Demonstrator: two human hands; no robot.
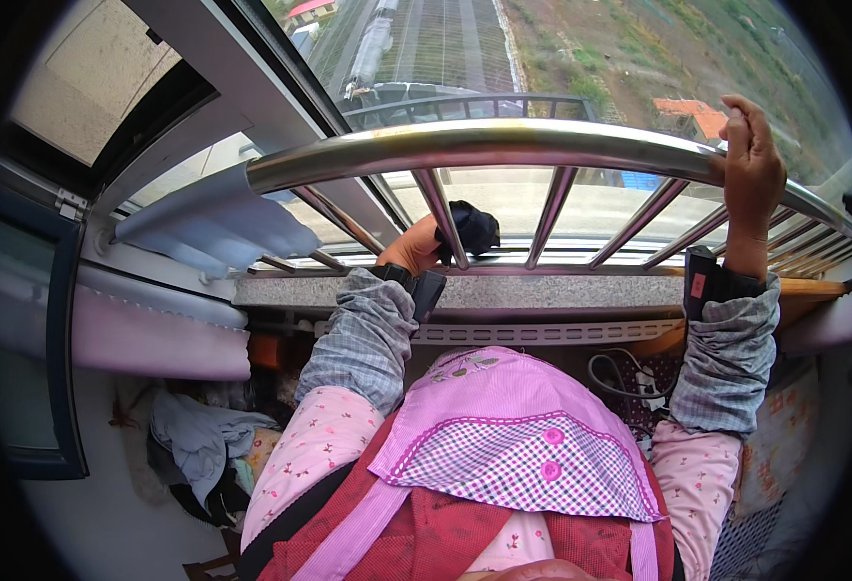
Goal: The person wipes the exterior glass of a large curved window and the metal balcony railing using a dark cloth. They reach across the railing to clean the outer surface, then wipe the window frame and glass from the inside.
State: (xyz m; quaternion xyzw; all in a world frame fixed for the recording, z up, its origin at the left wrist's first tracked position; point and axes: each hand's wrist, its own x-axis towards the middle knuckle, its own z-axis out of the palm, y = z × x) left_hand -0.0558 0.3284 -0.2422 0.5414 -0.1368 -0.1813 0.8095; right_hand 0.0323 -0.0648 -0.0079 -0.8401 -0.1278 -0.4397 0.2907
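Note:
My left hand (415,246) reaches between the upright bars of a metal railing (484,143), just above the stone sill. It is closed on a bunched black cloth (472,229), which lies against the window frame's lower edge; the fingers are mostly hidden by the cloth and a bar. My right hand (754,172) lies over the railing's thick top rail at the right, its fingers stretched past it and a little bent, with nothing seen in them. Dark straps with small black boxes circle both wrists.
A pale blue cloth (218,218) hangs over the rail's left end. Below it hangs a pink curtain (160,329). A dark-framed pane (21,334) stands at far left. Crumpled clothes (203,436) lie low on the left. A slotted white radiator (542,333) runs under the granite sill (562,290).

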